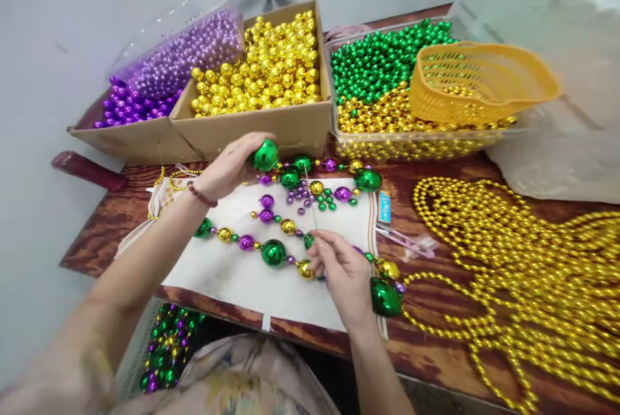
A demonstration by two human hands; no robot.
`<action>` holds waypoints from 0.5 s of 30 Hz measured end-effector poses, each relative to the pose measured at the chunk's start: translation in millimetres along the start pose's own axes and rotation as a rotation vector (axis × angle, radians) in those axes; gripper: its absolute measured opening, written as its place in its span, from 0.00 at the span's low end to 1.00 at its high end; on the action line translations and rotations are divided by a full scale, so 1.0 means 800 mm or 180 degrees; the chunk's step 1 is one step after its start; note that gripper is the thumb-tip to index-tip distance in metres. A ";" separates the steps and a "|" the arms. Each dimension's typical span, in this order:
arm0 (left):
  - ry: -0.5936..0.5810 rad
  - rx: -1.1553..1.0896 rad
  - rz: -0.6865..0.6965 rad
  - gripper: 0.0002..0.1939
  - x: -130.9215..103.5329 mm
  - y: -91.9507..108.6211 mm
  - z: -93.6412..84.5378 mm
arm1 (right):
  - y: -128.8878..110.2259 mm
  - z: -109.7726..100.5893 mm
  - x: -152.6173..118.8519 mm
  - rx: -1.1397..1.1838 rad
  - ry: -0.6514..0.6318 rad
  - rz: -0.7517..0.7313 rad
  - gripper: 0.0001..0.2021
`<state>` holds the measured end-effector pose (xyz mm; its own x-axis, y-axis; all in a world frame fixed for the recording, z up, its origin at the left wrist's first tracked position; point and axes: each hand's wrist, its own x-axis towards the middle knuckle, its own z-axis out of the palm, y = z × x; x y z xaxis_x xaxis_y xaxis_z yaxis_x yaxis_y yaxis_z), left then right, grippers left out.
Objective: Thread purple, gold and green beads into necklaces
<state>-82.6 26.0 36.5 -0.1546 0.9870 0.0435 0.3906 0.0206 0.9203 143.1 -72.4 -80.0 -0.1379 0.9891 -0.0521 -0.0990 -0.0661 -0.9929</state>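
Note:
My left hand (231, 163), a beaded bracelet on its wrist, is closed around a large shiny green bead (266, 155) above the back of the white cloth (217, 276). My right hand (341, 266) pinches a long thin needle (310, 199) that points up and away from me. Close to its fingertips runs a strand of green, gold and purple beads (274, 252) of mixed sizes. Behind the needle lie loose small purple beads (301, 195) and small green beads (328, 199). A big green bead (386, 297) rests beside my right wrist.
Cardboard boxes of purple beads (140, 105) and gold beads (276, 66) stand at the back. A clear bin (416, 144) holds green and gold beads under a yellow basket (484, 79). Gold bead strings (523, 286) cover the right side. Pink-handled scissors (407, 241) lie near the cloth.

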 end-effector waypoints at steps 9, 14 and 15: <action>-0.0273 -0.3144 -0.1362 0.07 -0.093 -0.108 -0.022 | 0.000 0.039 0.002 -0.0530 -0.0209 -0.0055 0.13; -0.0097 -0.3841 -0.1476 0.06 -0.085 -0.110 -0.016 | 0.006 0.054 -0.001 -0.0736 -0.0359 -0.0079 0.12; -0.0026 -0.3930 -0.1527 0.04 -0.083 -0.110 -0.016 | 0.007 0.056 -0.002 -0.0733 -0.0361 -0.0063 0.12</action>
<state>-118.1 -42.9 -42.6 -0.0376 0.9235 -0.3817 -0.7787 0.2123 0.5904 98.4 -80.7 -80.7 -0.2492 0.9679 -0.0328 0.1223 -0.0021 -0.9925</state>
